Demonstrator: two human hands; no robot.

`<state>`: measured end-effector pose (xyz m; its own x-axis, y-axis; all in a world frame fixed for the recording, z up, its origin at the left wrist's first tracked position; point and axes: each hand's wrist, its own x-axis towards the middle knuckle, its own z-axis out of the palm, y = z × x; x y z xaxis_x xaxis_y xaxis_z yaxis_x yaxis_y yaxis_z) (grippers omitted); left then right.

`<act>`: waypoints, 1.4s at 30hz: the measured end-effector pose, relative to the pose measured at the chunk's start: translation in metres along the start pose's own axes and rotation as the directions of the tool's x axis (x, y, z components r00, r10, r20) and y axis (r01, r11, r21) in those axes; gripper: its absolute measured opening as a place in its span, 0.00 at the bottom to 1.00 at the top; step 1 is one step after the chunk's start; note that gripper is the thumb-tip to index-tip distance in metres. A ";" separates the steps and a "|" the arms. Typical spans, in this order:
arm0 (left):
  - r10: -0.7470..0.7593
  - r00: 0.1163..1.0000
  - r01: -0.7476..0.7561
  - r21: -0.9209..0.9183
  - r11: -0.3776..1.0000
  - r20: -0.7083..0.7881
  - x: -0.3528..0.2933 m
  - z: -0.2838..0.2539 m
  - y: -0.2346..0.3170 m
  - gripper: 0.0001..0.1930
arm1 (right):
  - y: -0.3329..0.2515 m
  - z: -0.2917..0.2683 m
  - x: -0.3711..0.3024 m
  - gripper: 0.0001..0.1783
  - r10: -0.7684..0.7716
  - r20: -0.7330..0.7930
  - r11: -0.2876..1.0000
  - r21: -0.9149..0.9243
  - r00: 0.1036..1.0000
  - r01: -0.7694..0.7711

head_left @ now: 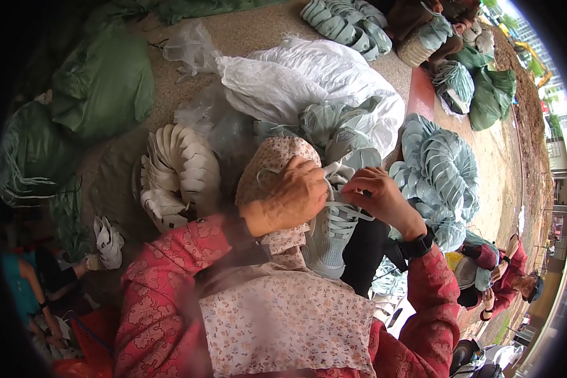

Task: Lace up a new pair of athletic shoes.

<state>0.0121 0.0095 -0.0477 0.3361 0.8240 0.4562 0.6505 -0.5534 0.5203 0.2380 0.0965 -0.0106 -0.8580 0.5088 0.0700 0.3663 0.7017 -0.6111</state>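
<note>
A pale grey-green shoe upper [331, 236] lies toe toward me over my lap, between a flowered cloth and my dark trouser leg. A white shoelace [343, 219] crosses its front in several rows. My left hand [294, 192] is closed at the upper's left edge, the lace pinched at its fingertips. From the right, my right hand [381, 192] pinches the lace near the top eyelets, thumb and forefinger together. A loop of lace bows between the two hands. The flowered apron [283, 321] covers my front and lap.
Beyond my hands lies a white woven sack [315, 79] with loose grey-green uppers [340, 126] against it. Coiled cream uppers [179, 170] sit left, and stacked blue-grey uppers [444, 167] right. Green sacks [104, 82] stand far left. A person [507, 277] works at the right.
</note>
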 end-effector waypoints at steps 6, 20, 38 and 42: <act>-0.040 0.924 0.116 -0.178 0.977 0.380 0.021 -0.023 -0.022 0.08 | -0.002 0.006 0.019 0.07 0.046 0.187 0.958 0.269 0.981 -0.096; 0.036 0.851 0.233 -0.438 0.868 0.523 0.044 -0.008 -0.052 0.12 | -0.002 0.022 0.015 0.07 0.024 0.097 0.963 0.266 0.995 -0.049; -0.081 0.714 0.439 -0.355 0.825 0.695 0.063 -0.001 -0.019 0.15 | 0.017 -0.007 0.004 0.12 0.483 0.186 -0.348 0.938 0.856 -0.007; -0.118 0.626 0.691 -0.478 0.542 0.771 0.069 -0.009 -0.020 0.12 | 0.042 0.000 -0.003 0.13 0.480 0.156 -0.452 0.887 0.863 0.091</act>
<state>0.0162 0.0764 -0.0203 0.6583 0.6753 -0.3324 0.2594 0.2110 0.9424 0.2557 0.1244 -0.0360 -0.6211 0.6983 -0.3559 -0.5633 -0.7135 -0.4167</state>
